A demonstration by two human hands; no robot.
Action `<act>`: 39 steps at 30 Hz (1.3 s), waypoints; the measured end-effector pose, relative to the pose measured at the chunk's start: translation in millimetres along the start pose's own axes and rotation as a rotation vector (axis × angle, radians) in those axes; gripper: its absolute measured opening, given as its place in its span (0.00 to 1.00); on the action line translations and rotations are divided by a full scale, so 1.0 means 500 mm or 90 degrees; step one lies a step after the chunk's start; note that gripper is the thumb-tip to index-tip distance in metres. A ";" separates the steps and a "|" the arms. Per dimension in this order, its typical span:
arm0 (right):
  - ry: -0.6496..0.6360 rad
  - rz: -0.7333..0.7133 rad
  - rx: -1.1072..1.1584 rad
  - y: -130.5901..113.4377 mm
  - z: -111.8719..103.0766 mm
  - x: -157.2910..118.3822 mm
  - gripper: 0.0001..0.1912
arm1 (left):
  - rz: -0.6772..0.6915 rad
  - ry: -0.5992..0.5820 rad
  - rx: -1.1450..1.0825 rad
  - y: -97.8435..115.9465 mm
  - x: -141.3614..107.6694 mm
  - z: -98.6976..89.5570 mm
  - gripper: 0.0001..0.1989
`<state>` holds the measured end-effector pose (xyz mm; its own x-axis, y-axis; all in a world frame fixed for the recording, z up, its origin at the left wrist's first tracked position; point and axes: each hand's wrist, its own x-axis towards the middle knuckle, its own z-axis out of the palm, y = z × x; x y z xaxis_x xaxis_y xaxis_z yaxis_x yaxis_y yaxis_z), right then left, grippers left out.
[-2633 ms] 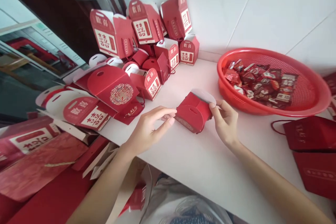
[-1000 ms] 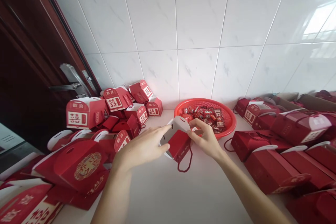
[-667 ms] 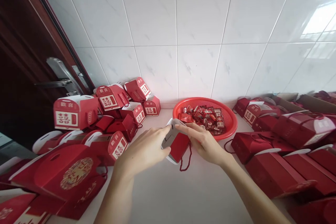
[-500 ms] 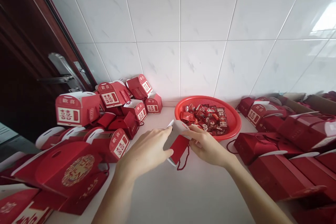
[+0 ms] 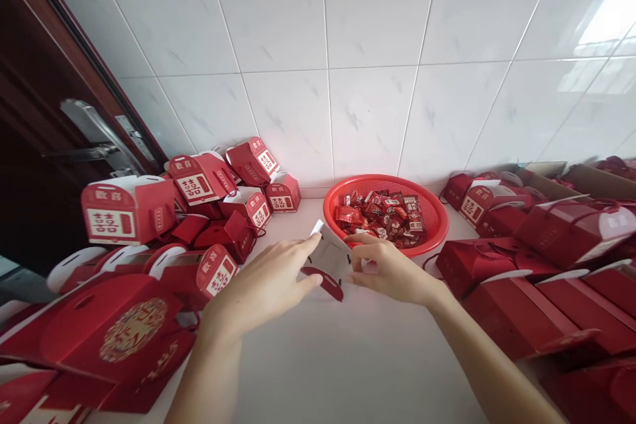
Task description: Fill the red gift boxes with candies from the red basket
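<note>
Between my hands is a small red candy box (image 5: pixel 328 253), its pale inner side with dark slot marks facing me and a red curved flap hanging toward me. My left hand (image 5: pixel 268 278) holds its left side, fingers along the back edge and thumb by the flap. At the right edge, my right hand (image 5: pixel 387 268) grips the card with bent fingers. Just behind the hands stands a red plastic basket (image 5: pixel 437 232) with wrapped candies (image 5: pixel 382 215) in it.
Assembled red boxes (image 5: pixel 122 212) are stacked at the left, with a larger box (image 5: pixel 134 331) nearer me. More red boxes (image 5: pixel 527 318) line the right side. A white tiled wall (image 5: pixel 372 26) closes off the back, and a dark door (image 5: pixel 40 79) stands at far left.
The box has turned and spread, so its pale inside faces me where a red panel and cord showed before. Both hands stay on it. The view has shifted slightly right.
</note>
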<state>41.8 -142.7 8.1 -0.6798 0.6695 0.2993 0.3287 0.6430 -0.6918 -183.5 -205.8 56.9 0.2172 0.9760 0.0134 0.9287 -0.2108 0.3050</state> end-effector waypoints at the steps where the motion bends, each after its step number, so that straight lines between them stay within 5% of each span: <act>1: -0.010 0.017 -0.006 0.001 0.001 -0.001 0.12 | -0.008 -0.013 0.002 0.001 0.001 -0.001 0.27; 5: -0.084 0.028 -0.034 -0.007 -0.009 -0.009 0.07 | -0.073 -0.069 0.037 0.014 0.008 -0.009 0.25; 13: -0.232 0.066 -0.091 -0.017 -0.028 -0.020 0.22 | -0.054 -0.160 0.021 0.008 0.051 0.017 0.23; 22: -0.252 0.156 -0.059 0.003 -0.035 -0.013 0.33 | 0.008 -0.263 0.025 -0.006 0.057 0.008 0.29; 27: -0.241 0.191 -0.072 -0.002 -0.040 -0.016 0.35 | -0.006 -0.258 0.044 -0.010 0.055 0.009 0.23; 39: -0.255 0.237 -0.083 -0.012 -0.054 -0.022 0.42 | 0.019 -0.330 -0.009 0.004 0.063 0.015 0.39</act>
<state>64.9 -143.8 26.8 -0.6901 0.6826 -0.2405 0.6549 0.4476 -0.6089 -172.4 -175.6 50.8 0.3676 0.8141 -0.4496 0.9163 -0.2345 0.3246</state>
